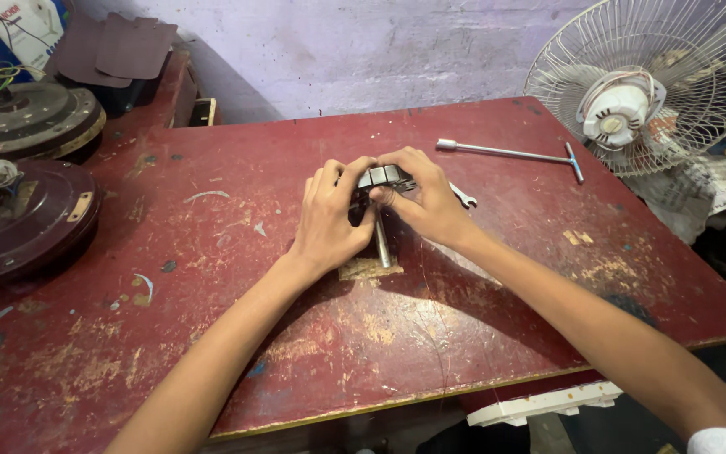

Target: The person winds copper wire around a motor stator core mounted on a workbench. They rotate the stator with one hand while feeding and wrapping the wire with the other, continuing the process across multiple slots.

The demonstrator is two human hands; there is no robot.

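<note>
Both my hands are on it now: my left hand (pixel 329 220) and right hand (pixel 427 197) curl their fingers tight around a small grey motor core (pixel 379 176) mid-table, its steel shaft (pixel 383 244) pointing back at me across the worn red table (pixel 481 328). A T-handle socket wrench (pixel 510 153) lies well apart beyond my right hand, near the table fan (pixel 640 84).

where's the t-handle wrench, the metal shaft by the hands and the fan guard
t-handle wrench (pixel 510 152), head view, middle of its long rod
metal shaft (pixel 383 247), head view, its lower length
fan guard (pixel 699 50), head view, wire grille
</note>
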